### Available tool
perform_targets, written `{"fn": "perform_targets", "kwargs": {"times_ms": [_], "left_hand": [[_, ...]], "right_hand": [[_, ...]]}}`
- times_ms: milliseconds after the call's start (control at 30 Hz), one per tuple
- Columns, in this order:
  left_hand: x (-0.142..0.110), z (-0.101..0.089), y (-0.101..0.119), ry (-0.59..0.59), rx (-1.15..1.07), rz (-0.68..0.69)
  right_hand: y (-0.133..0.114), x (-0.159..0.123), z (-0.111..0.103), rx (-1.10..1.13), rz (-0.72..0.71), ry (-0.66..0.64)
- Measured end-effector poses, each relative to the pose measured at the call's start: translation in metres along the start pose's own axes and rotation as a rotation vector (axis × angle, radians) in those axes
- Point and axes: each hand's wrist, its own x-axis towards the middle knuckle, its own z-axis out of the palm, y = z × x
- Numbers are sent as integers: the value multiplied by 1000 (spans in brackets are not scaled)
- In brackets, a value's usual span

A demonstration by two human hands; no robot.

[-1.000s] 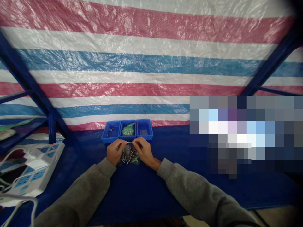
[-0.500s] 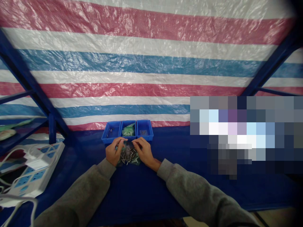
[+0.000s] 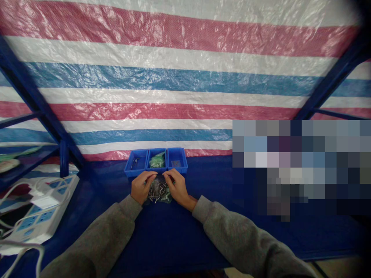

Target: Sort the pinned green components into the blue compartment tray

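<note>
My left hand (image 3: 142, 186) and my right hand (image 3: 176, 186) face each other above a heap of small metal screws (image 3: 158, 192) lying on clear plastic. The fingers of each hand are pinched together, the fingertips a small gap apart. What sits in either pinch is too small to make out. Just beyond the hands stand three blue bins: the left bin (image 3: 126, 170) with a few screws, the middle bin (image 3: 156, 170) with green-tinted plastic bags (image 3: 157, 160), and the right bin (image 3: 181, 170) with some small pieces on its floor.
A white power strip (image 3: 43, 224) with plugs and cables lies on the left of the blue table (image 3: 165, 239). Blue metal posts (image 3: 43, 104) frame both sides. A striped plastic sheet (image 3: 179, 85) hangs behind. The right side is blurred out by pixelation.
My left fingers have drawn together into a tighter pinch, and the hand has shifted slightly right. My right hand stays nearly in place.
</note>
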Motion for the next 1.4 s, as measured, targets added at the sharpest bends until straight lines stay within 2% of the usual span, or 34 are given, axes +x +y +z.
{"fn": "perform_targets", "kwargs": {"times_ms": [133,233,367,767,900,1133,1267,1400], "left_hand": [[0,0,-2,-25,-12,46],[-1,1,-4,-2,-9,-9],[-3,2,-3,-36,-35,-89],[-5,2,-3,-122,-144,-190],[-4,1,-3,-157,-109,-155],[-1,1,-2,-85,16,-12],[-1,-1,3,-124,40,-21],[-2,-3,5,-156,60,-55]], "right_hand": [[1,0,0,4,-6,5],[0,0,0,12,-9,6],[-1,-1,-1,25,-19,-7],[3,-3,3,70,-80,-126],[2,-2,1,32,-55,-74],[2,0,1,19,-12,-22],[3,-1,2,64,6,-28],[2,-2,2,59,-52,-61]]}}
